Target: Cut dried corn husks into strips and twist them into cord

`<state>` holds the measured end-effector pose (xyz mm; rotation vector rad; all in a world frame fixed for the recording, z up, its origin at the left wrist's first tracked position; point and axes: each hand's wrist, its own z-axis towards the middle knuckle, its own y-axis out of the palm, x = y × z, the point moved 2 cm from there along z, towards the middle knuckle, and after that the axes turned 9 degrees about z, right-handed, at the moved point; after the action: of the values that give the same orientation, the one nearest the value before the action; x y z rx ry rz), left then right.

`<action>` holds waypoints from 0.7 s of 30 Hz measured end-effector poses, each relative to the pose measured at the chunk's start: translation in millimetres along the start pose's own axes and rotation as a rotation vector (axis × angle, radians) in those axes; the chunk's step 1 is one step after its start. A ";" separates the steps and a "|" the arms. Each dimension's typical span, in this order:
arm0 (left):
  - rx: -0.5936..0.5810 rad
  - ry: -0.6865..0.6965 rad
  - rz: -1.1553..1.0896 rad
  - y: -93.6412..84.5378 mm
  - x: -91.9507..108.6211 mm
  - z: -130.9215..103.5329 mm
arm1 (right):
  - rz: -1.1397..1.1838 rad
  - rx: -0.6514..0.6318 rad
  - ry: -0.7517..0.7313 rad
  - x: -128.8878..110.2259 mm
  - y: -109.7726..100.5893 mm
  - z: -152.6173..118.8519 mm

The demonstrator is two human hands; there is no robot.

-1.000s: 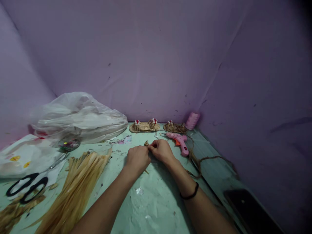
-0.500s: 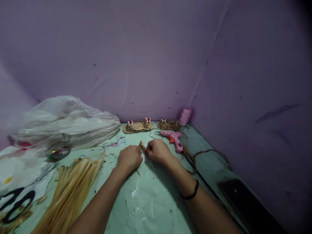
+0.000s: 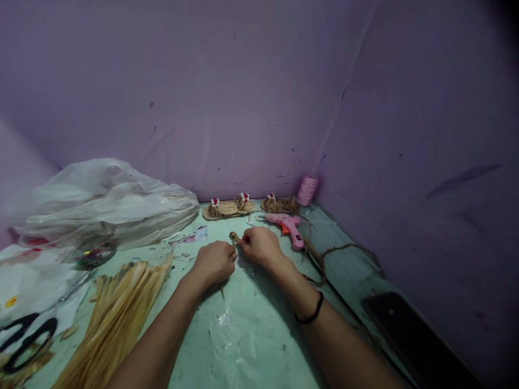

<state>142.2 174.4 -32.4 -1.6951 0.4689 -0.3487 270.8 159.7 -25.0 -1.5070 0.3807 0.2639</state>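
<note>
1 twisted straw piece (image 3: 234, 236) in 2 hands (image 3: 214, 261)

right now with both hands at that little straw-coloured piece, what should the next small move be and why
Probably let the right hand draw the straw-coloured piece snug while the left hand steadies it. The fingertips of both hands meet close together at it, its knobbly end shows just beyond them, and a thin strand pokes out below the left hand, so it looks unfinished.
</note>
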 end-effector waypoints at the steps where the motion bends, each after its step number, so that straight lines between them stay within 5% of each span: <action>1: -0.006 0.001 -0.005 -0.7 0.1 -1.4 | -0.005 -0.007 -0.018 -1.0 -0.7 -1.2; 14: -0.010 0.005 -0.045 -1.9 -0.3 -5.3 | -0.013 -0.098 -0.232 -5.6 4.4 -10.9; 21: -0.004 0.005 -0.101 -1.4 -4.1 -4.2 | -0.055 -0.092 -0.182 -4.8 -2.0 -15.5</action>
<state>136.7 173.0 -30.1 -1.7258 0.3885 -0.4256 265.9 144.5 -21.6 -1.5673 0.1835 0.3761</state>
